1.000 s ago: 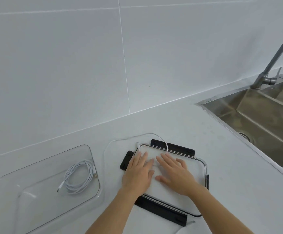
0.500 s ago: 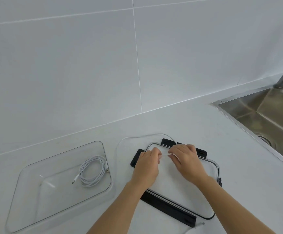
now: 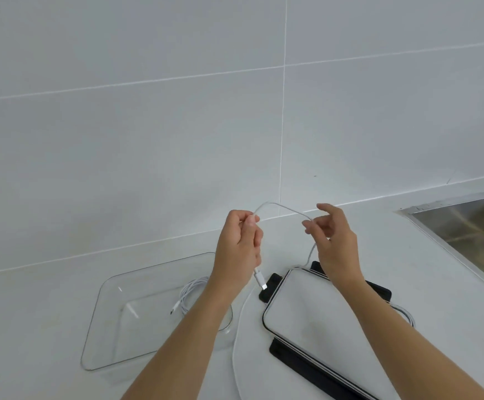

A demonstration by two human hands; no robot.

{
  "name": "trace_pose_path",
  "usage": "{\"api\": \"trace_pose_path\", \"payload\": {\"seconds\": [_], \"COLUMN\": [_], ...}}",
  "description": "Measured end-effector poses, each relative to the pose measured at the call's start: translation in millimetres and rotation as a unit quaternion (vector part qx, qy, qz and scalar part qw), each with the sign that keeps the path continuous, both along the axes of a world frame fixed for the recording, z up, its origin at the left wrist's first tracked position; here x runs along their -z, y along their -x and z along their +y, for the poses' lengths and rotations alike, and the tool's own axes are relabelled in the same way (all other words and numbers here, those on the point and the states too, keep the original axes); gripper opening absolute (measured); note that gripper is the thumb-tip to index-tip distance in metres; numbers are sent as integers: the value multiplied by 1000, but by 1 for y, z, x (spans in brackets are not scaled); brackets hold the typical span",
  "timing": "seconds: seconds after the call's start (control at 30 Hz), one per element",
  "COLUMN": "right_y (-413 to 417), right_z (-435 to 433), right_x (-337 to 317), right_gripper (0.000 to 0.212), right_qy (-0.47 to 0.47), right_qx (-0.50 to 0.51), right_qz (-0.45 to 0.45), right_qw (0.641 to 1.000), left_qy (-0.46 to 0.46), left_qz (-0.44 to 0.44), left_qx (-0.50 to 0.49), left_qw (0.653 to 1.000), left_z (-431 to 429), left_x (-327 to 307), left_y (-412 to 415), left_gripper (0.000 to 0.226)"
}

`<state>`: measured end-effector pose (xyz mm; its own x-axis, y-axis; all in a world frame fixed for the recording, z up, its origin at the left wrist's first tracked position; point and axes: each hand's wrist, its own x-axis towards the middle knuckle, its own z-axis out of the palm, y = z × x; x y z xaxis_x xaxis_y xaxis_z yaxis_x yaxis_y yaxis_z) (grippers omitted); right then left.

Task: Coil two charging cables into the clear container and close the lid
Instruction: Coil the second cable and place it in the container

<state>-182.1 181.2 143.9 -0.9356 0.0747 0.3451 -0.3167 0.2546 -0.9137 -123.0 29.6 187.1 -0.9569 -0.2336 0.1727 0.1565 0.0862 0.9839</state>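
A clear rectangular container [image 3: 114,336] sits on the white counter at lower left, with one white cable [image 3: 190,294] coiled inside. To its right lies the lid [image 3: 315,310], white-looking with black clip flaps. My left hand [image 3: 239,243] is raised above the counter and pinches the second white cable [image 3: 281,207] near its plug, which dangles below the fist. My right hand [image 3: 334,241] holds the same cable loosely between thumb and fingers. The cable arches between both hands, then trails down around the lid.
A steel sink [image 3: 465,223] is set into the counter at the right edge. A white tiled wall [image 3: 206,111] rises behind the counter.
Both hands lifted off the lid, pinched the loose cable and raised it into the air, moving apart so it arches between them. The view shifted left, away from the tap.
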Motion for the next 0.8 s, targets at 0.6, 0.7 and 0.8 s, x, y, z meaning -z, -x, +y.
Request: {"api": "trace_pose_path", "payload": {"seconds": [0.6, 0.7, 0.8], "right_y": [-16, -22, -25], "right_z": [-97, -109, -119], "right_x": [-73, -75, -76], "right_gripper": [26, 25, 24], "right_qy": [122, 108, 108], "right_qx": [-18, -24, -24], "right_qz": [65, 56, 44], "right_qw": [990, 992, 993], "left_qy": [-40, -39, -78], "left_qz": [-101, -107, -88], "left_qx": [116, 150, 206], "left_qw": [987, 982, 972], "left_z": [-117, -131, -142], "left_x": [-30, -24, -20], "left_y": [-66, -75, -82], "left_gripper": [32, 33, 23]}}
